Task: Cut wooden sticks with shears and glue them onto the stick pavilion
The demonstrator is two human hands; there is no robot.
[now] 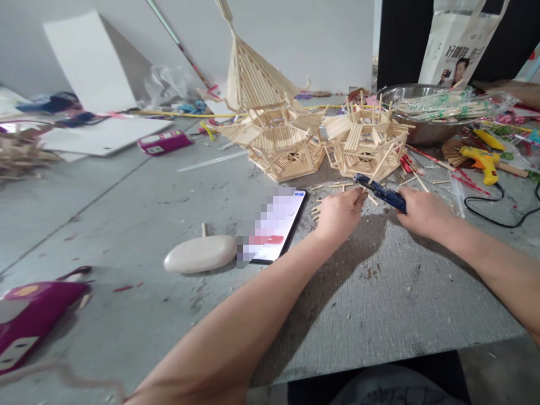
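My left hand (340, 215) is closed in a pinch on a thin wooden stick (382, 166) that slants up to the right. In my right hand (427, 212) are blue-handled pliers (386, 196), their dark head against the stick just beyond my left fingertips. Whether the jaws are closed is too small to tell. Short cut stick pieces (316, 210) lie beside my left hand. Just behind stands a small open stick model (367, 149); to its left is a taller stick model (287, 143) with a pointed roof (257, 76).
A phone (278, 225) and a pale oval case (200, 254) lie left of my forearm. Purple power strips (164, 142) sit farther left. At the right are a metal bowl (430, 134) with bagged sticks and a yellow glue gun (485, 162) with a black cord.
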